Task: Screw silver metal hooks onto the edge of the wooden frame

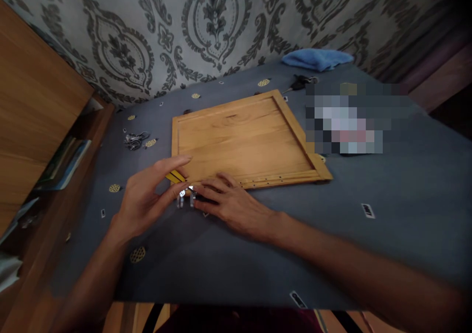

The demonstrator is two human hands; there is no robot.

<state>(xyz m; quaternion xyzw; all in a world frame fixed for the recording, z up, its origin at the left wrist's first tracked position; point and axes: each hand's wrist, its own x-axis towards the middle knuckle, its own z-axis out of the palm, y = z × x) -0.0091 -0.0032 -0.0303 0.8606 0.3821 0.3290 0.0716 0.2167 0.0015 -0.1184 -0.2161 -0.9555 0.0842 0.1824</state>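
Note:
A wooden cabinet door (228,136) with a raised frame lies on the table. At its near left edge sits a shiny metal hinge (181,197), its arms sticking out toward me. My left hand (147,197) is closed around a screwdriver with a yellow and black handle (175,176), whose shaft slants down to the hinge. From the other side my right hand (236,202) presses its fingertips on the hinge and the door's near edge. Its thumb is hidden, as is the exact spot where the screwdriver's tip rests.
A dark grey patterned cloth covers the table (398,244). Small metal parts (136,140) lie in a heap at the left. Keys (300,82) and a blue cloth (317,59) are at the back right, near a blurred-out patch. A wooden cabinet (40,72) stands at the left.

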